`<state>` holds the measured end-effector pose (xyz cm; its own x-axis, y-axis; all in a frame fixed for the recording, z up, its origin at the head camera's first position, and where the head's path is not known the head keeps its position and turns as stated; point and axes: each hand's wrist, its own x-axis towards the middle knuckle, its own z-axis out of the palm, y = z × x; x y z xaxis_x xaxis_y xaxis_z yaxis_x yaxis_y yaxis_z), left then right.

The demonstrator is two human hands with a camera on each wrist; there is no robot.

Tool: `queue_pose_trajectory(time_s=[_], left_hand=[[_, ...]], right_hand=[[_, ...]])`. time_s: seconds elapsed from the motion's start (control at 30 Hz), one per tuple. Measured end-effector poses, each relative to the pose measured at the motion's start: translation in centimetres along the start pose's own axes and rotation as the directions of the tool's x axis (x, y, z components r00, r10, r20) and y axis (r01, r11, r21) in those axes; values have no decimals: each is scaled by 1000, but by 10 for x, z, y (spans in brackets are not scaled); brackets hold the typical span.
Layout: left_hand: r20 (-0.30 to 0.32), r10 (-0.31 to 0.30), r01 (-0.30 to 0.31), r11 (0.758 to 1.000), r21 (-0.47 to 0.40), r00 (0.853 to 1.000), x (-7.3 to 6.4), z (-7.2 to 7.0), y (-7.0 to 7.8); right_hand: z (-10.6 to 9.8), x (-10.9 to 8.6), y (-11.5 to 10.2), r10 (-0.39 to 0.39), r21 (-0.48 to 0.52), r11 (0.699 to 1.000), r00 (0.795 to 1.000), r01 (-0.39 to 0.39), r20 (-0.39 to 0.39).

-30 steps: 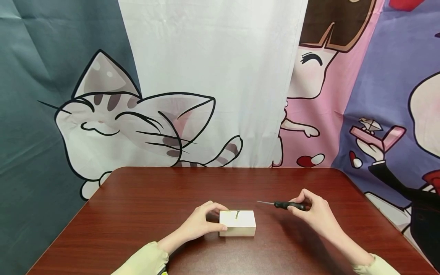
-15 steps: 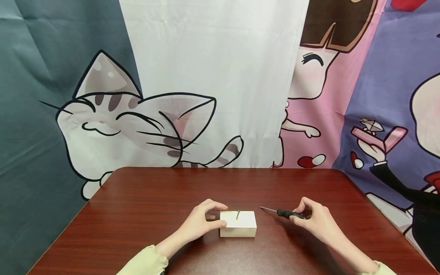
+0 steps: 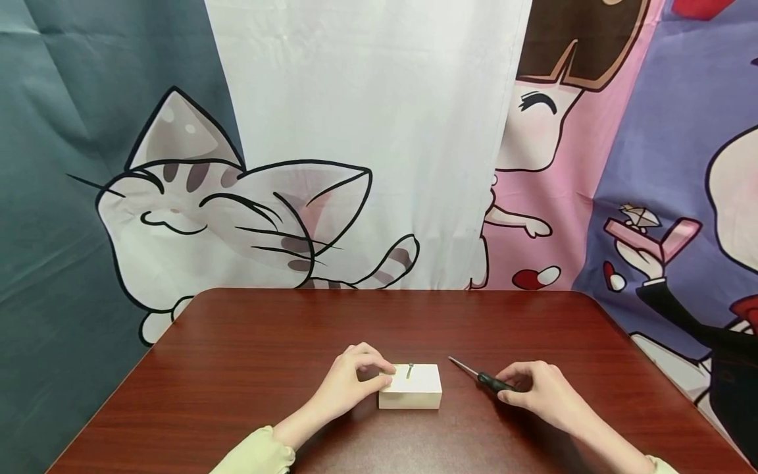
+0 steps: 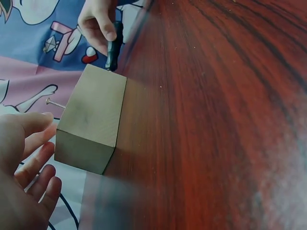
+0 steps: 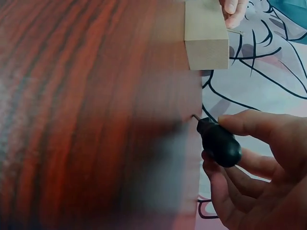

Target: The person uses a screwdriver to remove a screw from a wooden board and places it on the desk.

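A pale wooden block [image 3: 408, 399] lies on the table, with a screw [image 3: 410, 370] standing up out of its top face. At the block's left end is my left hand [image 3: 349, 383], its thumb and index finger by the top left corner. The left wrist view shows that hand's other fingers [image 4: 36, 170] loosely bent beside the block [image 4: 91, 105]. To the block's right, my right hand [image 3: 547, 395] holds a screwdriver [image 3: 493, 382] by its black handle. The metal shaft points to the left and away from me. Whether the screwdriver touches the table cannot be told.
The reddish-brown wooden table [image 3: 266, 336] extends around both hands, with its far edge beyond the block. Behind it hangs a cartoon-printed cloth [image 3: 379, 99] with a cat on the left and figures on the right.
My right hand has moved down and slightly nearer to me, lowering the screwdriver toward the table. The left hand's thumb and index finger have come closer together at the corner. The block stays put.
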<state>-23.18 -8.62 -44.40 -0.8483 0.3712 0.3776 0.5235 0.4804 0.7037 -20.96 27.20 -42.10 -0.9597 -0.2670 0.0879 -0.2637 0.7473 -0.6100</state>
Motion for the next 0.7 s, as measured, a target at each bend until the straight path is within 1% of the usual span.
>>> queue_pose_trajectory(time_s=[0.17,0.27,0.43,0.53,0.7], left_hand=[[-17,35,-34,998,54,999,3,3,4],[-29,49,-46,996,71,998,5,6,6],[-36,32,-29,996,80,999,9,10,9],[-38,40,-36,996,87,998,11,11,11],[-48,93,-89,993,82,995,16,15,13]], right_hand=[[3,-2,5,-22,20,1000,998,21,51],[5,-4,7,-29,27,999,998,27,63],[6,-5,6,-31,26,999,997,29,65],[6,-6,6,-28,31,999,997,26,73],[7,-7,7,-31,23,999,995,29,91]])
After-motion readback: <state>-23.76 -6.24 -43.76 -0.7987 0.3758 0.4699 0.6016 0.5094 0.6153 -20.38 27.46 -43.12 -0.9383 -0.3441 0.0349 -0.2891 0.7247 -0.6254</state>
